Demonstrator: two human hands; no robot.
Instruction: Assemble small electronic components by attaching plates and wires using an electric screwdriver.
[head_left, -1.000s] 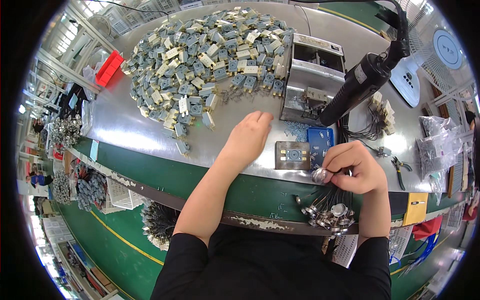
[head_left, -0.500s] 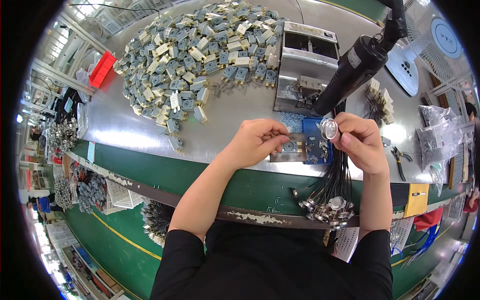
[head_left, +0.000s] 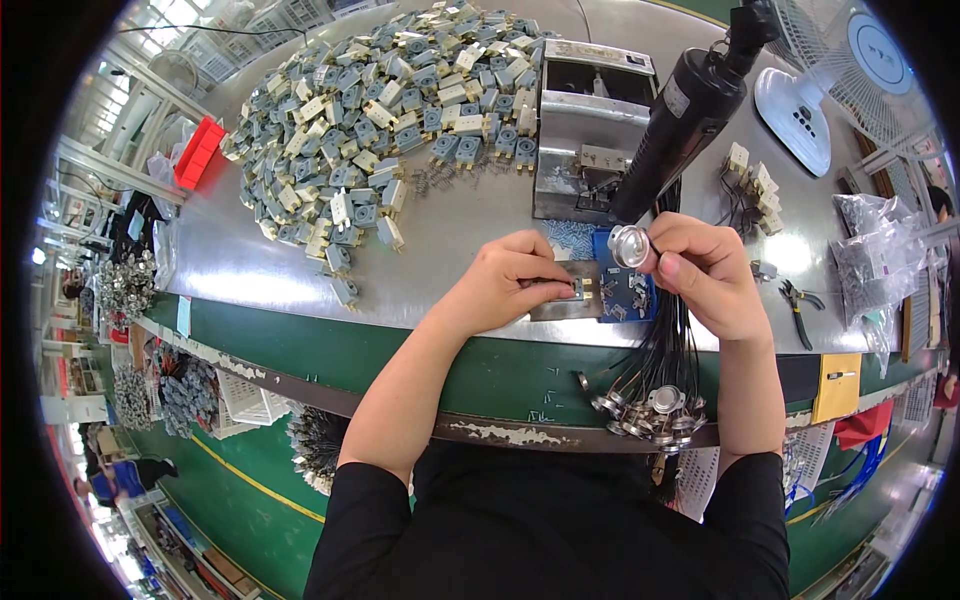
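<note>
My left hand (head_left: 515, 282) has its fingers closed on a small grey block with brass terminals (head_left: 581, 289), which lies on a flat metal plate (head_left: 560, 309). The fingers cover most of the block. My right hand (head_left: 708, 272) pinches a round, silvery metal cap (head_left: 631, 247) between thumb and fingers, raised above a blue tray (head_left: 622, 310) of small metal pieces. Black wires run down past the right hand to a bunch of similar round metal caps (head_left: 660, 410) at the table's front edge.
A large pile of grey and cream blocks (head_left: 380, 120) covers the back left. Behind my hands stand a metal fixture (head_left: 590, 130) and a black cylindrical tool (head_left: 670, 130). To the right are pliers (head_left: 800, 312), plastic bags (head_left: 880, 250) and a fan (head_left: 850, 80). A red bin (head_left: 200, 152) sits far left.
My left fingers have come down onto the grey block on the plate. My right hand has brought the round metal cap slightly to the left. The whole view has shifted a little.
</note>
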